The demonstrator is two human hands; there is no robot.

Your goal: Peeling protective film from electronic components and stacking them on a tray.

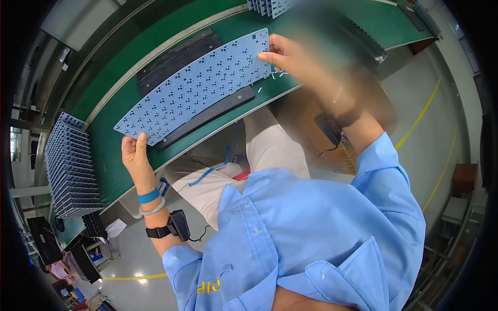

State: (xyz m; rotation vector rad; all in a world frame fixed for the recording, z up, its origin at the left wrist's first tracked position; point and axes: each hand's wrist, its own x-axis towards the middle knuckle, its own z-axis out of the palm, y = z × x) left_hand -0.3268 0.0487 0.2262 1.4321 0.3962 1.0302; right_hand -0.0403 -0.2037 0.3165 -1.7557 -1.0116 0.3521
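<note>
A long light-blue circuit board (197,85) with rows of small dark holes spans the space between my hands. My left hand (136,158) pinches its near left corner, thumb on top. At the far right end, my right hand (288,54) grips the edge between thumb and fingers. Under and around the board is a black fixture, with a wide far block (179,59) and a narrow near bar (207,118). The board covers the middle of this fixture, so I cannot tell whether it rests on it or is held just above.
A rack of stacked blue boards (75,166) stands at the left on the green bench (111,176). More upright boards (267,6) are at the far edge. Small white scraps (280,73) lie by my right hand. A blurred cardboard box (332,140) and a blue coiled cord (210,172) are below the bench.
</note>
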